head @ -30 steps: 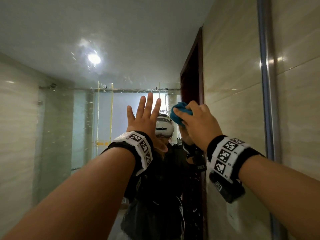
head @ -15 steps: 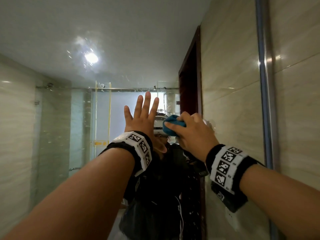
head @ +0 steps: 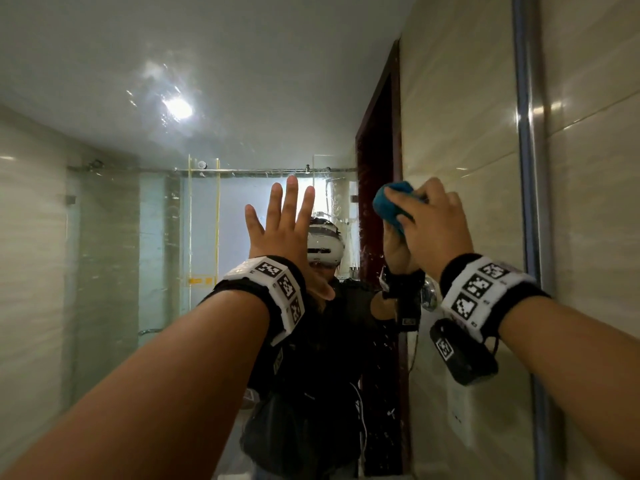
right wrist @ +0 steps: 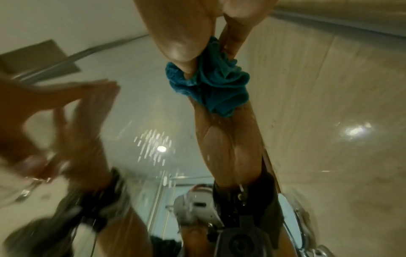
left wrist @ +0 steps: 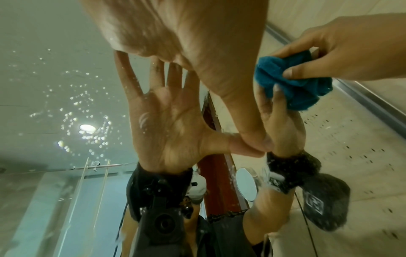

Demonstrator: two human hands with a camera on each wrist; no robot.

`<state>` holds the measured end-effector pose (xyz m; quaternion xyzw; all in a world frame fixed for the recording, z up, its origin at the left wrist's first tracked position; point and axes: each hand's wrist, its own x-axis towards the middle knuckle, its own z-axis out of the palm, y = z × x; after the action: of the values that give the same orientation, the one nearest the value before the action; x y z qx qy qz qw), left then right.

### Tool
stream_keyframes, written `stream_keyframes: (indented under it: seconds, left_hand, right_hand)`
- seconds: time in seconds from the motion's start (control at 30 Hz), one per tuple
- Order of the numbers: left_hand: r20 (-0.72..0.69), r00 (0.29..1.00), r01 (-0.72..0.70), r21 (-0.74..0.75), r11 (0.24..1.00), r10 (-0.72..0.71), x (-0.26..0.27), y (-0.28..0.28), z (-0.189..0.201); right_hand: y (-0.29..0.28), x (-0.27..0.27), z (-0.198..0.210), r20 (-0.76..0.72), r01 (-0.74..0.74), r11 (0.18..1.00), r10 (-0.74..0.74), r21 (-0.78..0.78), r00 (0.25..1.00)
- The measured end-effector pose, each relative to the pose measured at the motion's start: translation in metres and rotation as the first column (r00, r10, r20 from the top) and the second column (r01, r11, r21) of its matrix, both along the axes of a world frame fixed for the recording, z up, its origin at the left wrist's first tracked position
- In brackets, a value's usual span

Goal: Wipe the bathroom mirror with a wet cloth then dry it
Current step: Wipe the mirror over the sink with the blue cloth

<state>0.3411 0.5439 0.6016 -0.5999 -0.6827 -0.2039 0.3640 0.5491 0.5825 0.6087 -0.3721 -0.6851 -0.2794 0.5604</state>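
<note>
Bathroom mirror (head: 138,81), droplet-speckled, fills the view beside a tiled wall (head: 595,202). Left hand (head: 280,226), fingers straight and spread, palm flat on the glass. Right hand (head: 433,223), grip clamped on a bunched blue cloth (head: 391,207) pressed against the mirror's right part.

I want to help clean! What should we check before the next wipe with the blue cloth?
1. Right hand grips the blue cloth: ok.
2. Cloth touches the mirror: ok.
3. Left hand flat on the glass, fingers spread: ok.
4. Left hand apart from the cloth: ok.
5. Mirror free of water drops: not ok.
6. Cloth still wet enough: cannot tell.
</note>
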Motion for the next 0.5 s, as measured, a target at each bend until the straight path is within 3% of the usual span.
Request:
stream_keyframes:
  seconds: [0.17, 0.3, 0.4, 0.5]
  left_hand:
    - [0.027, 1.0, -0.014, -0.017, 1.0, 0.014, 0.005, -0.003, -0.001]
    - [0.06, 0.998, -0.028, -0.035, 0.999, 0.03, 0.01, -0.005, -0.003]
    - [0.082, 0.996, -0.034, -0.047, 0.998, 0.038, 0.013, -0.005, -0.003]
    - [0.074, 0.997, -0.022, -0.034, 0.999, 0.024, 0.01, -0.004, -0.007]
  right_hand:
    - [0.001, -0.004, -0.057, 0.305, -0.019, 1.0, 0.018, 0.001, 0.952]
    - [-0.001, 0.006, -0.06, 0.433, -0.074, 0.997, 0.064, 0.007, 0.899]
    - [-0.005, 0.011, -0.047, 0.336, -0.08, 0.997, 0.077, -0.005, 0.939]
    - [0.005, 0.012, -0.038, 0.033, -0.043, 0.999, 0.042, 0.008, 0.999]
